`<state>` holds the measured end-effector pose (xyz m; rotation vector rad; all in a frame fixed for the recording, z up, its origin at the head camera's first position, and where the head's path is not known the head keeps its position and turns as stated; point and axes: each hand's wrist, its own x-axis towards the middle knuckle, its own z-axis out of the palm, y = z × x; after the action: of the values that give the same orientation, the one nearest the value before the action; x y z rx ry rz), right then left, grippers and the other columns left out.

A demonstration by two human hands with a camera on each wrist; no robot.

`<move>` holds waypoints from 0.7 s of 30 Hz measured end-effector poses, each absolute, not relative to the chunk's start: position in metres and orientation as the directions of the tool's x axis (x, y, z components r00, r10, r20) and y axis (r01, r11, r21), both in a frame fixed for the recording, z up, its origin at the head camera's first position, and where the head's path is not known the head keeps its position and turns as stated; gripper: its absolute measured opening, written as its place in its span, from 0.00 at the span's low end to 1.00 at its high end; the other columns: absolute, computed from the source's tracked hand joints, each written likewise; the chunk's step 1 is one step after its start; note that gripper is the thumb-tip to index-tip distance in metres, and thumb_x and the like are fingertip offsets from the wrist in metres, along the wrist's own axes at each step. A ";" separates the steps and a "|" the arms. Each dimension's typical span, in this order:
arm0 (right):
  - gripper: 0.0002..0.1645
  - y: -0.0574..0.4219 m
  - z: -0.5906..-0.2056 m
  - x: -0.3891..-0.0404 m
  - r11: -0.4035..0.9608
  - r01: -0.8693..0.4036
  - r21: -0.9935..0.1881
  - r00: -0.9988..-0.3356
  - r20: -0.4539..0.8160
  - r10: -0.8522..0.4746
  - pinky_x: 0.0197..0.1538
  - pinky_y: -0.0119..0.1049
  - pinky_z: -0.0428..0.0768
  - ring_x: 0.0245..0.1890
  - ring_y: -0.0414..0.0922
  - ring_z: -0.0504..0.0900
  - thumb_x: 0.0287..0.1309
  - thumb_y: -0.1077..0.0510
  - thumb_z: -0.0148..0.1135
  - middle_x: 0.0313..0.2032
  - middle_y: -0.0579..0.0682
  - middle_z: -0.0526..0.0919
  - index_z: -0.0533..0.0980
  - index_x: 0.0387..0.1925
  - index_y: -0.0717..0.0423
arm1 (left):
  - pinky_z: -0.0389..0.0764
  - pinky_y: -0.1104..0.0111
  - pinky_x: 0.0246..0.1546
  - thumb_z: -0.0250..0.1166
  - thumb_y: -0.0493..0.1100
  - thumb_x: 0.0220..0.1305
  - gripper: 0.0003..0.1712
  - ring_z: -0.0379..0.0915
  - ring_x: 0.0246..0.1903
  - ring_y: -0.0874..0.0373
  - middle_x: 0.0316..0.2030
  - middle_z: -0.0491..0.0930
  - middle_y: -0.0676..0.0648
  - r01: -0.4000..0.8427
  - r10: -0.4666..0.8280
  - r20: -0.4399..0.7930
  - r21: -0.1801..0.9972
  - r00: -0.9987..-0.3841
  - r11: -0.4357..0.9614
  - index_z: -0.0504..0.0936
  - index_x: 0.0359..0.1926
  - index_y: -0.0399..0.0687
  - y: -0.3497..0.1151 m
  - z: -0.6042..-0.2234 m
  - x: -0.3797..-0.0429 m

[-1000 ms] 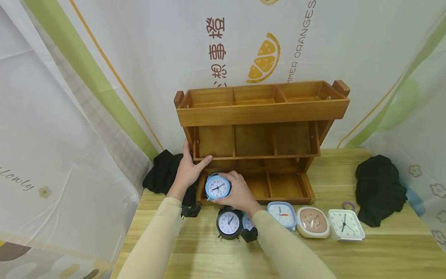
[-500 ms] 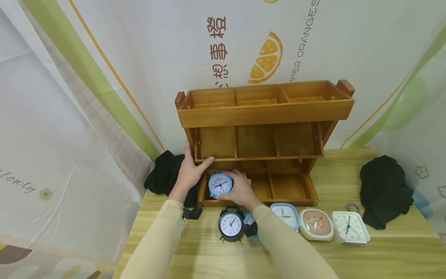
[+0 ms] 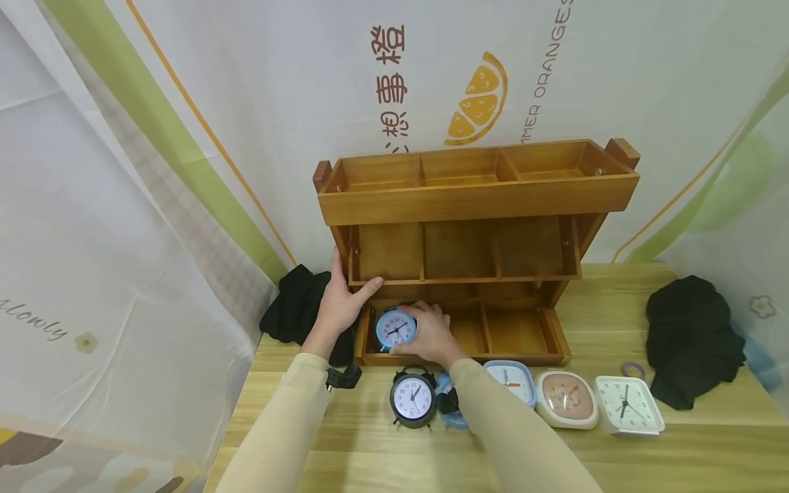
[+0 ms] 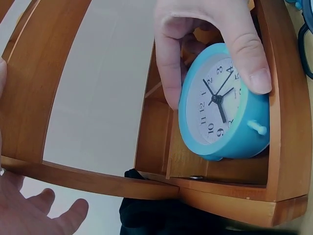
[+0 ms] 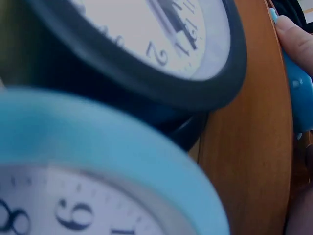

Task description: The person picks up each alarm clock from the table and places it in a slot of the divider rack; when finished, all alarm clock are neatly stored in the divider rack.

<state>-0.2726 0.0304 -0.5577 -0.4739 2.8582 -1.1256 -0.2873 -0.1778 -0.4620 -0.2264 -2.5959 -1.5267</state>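
My right hand (image 3: 431,335) grips a round light-blue alarm clock (image 3: 394,329), thumb on its front rim and fingers behind. The clock leans back inside the left compartment of the bottom tier of a wooden three-tier box (image 3: 477,198). In the left wrist view, the clock's face (image 4: 210,103) and one small foot show close to the tier's front wall. At the box's left side is my left hand (image 3: 337,308), its thumb by the middle tier's front edge and its fingers stretched along the side. A black twin-bell alarm clock (image 3: 413,398) stands just in front of the box.
A second blue alarm clock (image 3: 455,419) is partly hidden by my right wrist. Further right lie a square blue clock (image 3: 511,380), a cream-and-pink clock (image 3: 567,399) and a white square clock (image 3: 629,405). Black cloths (image 3: 290,308) flank the box; a purple ring (image 3: 633,370) lies right.
My right hand has lowered the blue alarm clock into the left bottom compartment, and the clock now leans back more. The left hand stays at the box's side. The head view has shifted slightly.
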 end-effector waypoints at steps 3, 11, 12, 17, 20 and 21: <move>0.56 0.030 -0.559 -0.273 0.698 -0.267 -0.664 -0.952 0.071 -0.297 0.61 0.65 0.62 0.60 0.57 0.69 0.36 0.36 0.88 0.61 0.49 0.78 0.77 0.70 0.43 | 0.65 0.45 0.71 0.70 0.63 0.68 0.64 0.63 0.73 0.42 0.81 0.54 0.44 0.186 0.063 0.178 0.859 -0.982 0.477 0.29 0.83 0.72 -0.178 -0.462 -0.287; 0.57 0.030 -0.555 -0.273 0.748 -0.257 -0.612 -0.951 0.022 -0.309 0.59 0.64 0.63 0.61 0.59 0.68 0.38 0.35 0.87 0.64 0.51 0.77 0.76 0.72 0.45 | 0.64 0.44 0.72 0.70 0.64 0.67 0.65 0.62 0.74 0.42 0.81 0.53 0.44 0.179 0.056 0.174 0.851 -0.983 0.493 0.28 0.83 0.71 -0.176 -0.462 -0.286; 0.57 0.030 -0.554 -0.273 0.751 -0.255 -0.609 -0.951 0.017 -0.309 0.59 0.64 0.63 0.61 0.59 0.68 0.39 0.35 0.87 0.65 0.51 0.77 0.76 0.72 0.45 | 0.64 0.44 0.72 0.70 0.64 0.67 0.65 0.61 0.74 0.42 0.81 0.52 0.44 0.178 0.056 0.173 0.850 -0.983 0.497 0.28 0.83 0.71 -0.176 -0.462 -0.286; 0.55 0.030 -0.553 -0.271 0.755 -0.254 -0.605 -0.951 0.012 -0.310 0.58 0.62 0.63 0.61 0.58 0.68 0.41 0.35 0.86 0.67 0.51 0.76 0.76 0.72 0.46 | 0.64 0.43 0.72 0.70 0.64 0.67 0.65 0.61 0.74 0.41 0.81 0.51 0.45 0.180 0.054 0.176 0.851 -0.983 0.493 0.28 0.83 0.73 -0.176 -0.463 -0.286; 0.56 0.030 -0.554 -0.271 0.757 -0.256 -0.601 -0.950 0.014 -0.311 0.58 0.62 0.63 0.61 0.57 0.68 0.41 0.34 0.86 0.66 0.51 0.76 0.75 0.72 0.46 | 0.63 0.43 0.72 0.70 0.63 0.67 0.65 0.60 0.75 0.41 0.82 0.50 0.45 0.178 0.049 0.177 0.852 -0.983 0.493 0.28 0.83 0.73 -0.176 -0.463 -0.286; 0.56 0.030 -0.554 -0.271 0.758 -0.256 -0.600 -0.950 0.013 -0.311 0.58 0.62 0.63 0.61 0.57 0.68 0.41 0.34 0.85 0.66 0.51 0.76 0.75 0.72 0.45 | 0.63 0.43 0.72 0.70 0.63 0.67 0.65 0.59 0.75 0.41 0.82 0.49 0.45 0.176 0.048 0.176 0.851 -0.983 0.495 0.28 0.83 0.73 -0.176 -0.463 -0.286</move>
<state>-0.2712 0.0299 -0.5542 -0.4626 2.8625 -0.9576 -0.2864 -0.1765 -0.4628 -0.1958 -2.6028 -1.5042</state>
